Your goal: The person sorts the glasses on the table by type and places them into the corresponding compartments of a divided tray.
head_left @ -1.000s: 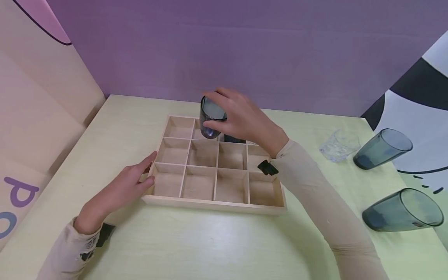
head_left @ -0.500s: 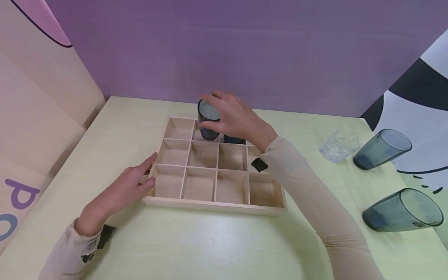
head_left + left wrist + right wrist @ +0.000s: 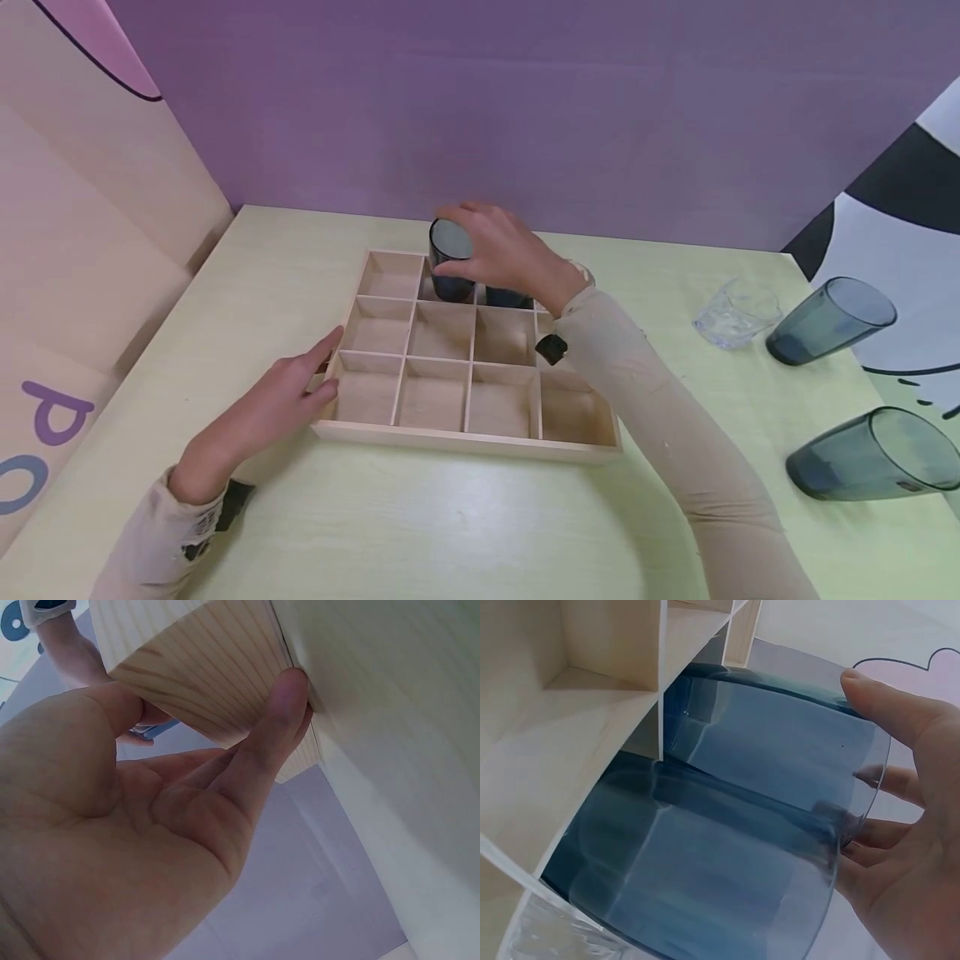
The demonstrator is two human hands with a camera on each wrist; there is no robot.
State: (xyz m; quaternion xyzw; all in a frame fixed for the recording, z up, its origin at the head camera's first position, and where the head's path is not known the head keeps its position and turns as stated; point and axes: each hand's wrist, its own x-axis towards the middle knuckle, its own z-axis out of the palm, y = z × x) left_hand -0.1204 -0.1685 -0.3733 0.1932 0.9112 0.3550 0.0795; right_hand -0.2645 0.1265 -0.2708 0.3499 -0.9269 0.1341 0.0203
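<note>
The right hand pinches a dark blue glass near its rim, thumb on one side and fingers on the other; the glass's lower part sits inside the far row's second compartment from the left. The left hand rests thumb and fingers against the left wall of the wooden tray, the two hands apart. A second blue glass occupies the next compartment; a clear tumbler stands on the worktop at right
</note>
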